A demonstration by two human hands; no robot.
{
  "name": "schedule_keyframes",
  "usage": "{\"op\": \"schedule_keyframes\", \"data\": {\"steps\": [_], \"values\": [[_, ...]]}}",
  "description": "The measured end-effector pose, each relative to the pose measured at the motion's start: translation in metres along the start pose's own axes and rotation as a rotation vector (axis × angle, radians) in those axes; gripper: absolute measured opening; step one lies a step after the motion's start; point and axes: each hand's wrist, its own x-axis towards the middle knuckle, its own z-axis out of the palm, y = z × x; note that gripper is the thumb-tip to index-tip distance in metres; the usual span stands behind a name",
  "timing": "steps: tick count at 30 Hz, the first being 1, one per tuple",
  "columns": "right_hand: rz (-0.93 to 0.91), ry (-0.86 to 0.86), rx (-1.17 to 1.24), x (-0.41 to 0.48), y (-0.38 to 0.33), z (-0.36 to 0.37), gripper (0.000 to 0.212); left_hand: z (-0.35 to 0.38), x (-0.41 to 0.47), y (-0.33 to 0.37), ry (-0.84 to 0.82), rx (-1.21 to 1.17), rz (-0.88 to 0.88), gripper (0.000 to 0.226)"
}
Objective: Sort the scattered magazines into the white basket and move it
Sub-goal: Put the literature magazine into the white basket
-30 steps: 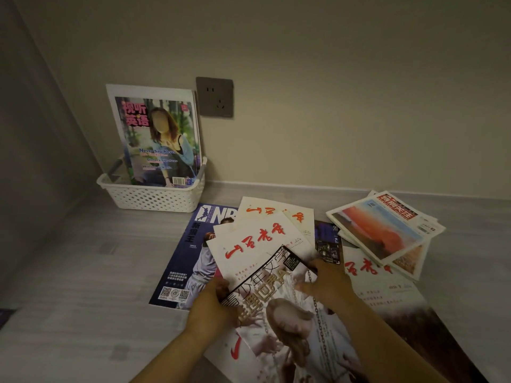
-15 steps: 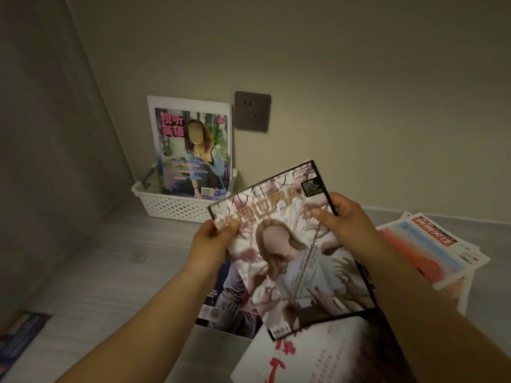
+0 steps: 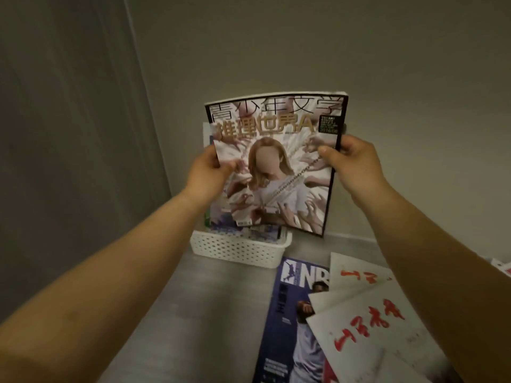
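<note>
Closest to the camera, two bare forearms are reaching forward over a grey surface (image 3: 215,299). On the right part of this surface several magazines are lying flat and overlapping. A blue sports magazine (image 3: 290,322) is lying lowest, and white magazines with red writing (image 3: 367,330) are covering its right side. At the far right edge, a corner of one more magazine (image 3: 503,268) is showing.

Further on, the white basket (image 3: 240,252) is standing against the wall (image 3: 304,51), just beyond the top edge of the blue sports magazine. Another magazine (image 3: 208,131) is standing inside it and leaning on the wall.

Above the basket, both hands are holding the illustrated magazine (image 3: 276,167) upright, with its cover facing the camera. The left hand (image 3: 207,172) is gripping its left edge, thumb on the cover. The right hand (image 3: 351,164) is gripping its right edge in the same way. This magazine is hanging in the air, its lower edge just over the basket rim. It is hiding most of the magazine behind it, so only a left strip and the bottom part are visible.
</note>
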Motion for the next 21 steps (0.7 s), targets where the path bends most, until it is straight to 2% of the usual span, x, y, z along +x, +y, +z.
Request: {"op": "schedule_keyframes", "data": {"steps": [5, 9, 15, 21], "values": [[-0.039, 0.158, -0.271, 0.016, 0.049, 0.05, 0.019, -0.019, 0.056, -0.035, 0.033, 0.183, 0.062, 0.025], [0.086, 0.143, -0.253, 0.017, 0.092, 0.075, 0.018, -0.022, 0.069, -0.073, -0.019, 0.225, -0.004, 0.026], [0.189, 0.12, -0.243, 0.027, 0.124, 0.093, 0.024, -0.02, 0.074, -0.117, -0.01, 0.209, -0.118, 0.022], [0.208, 0.167, -0.234, 0.039, 0.134, 0.1, 0.024, -0.012, 0.089, -0.137, 0.074, 0.223, -0.19, 0.026]]}}
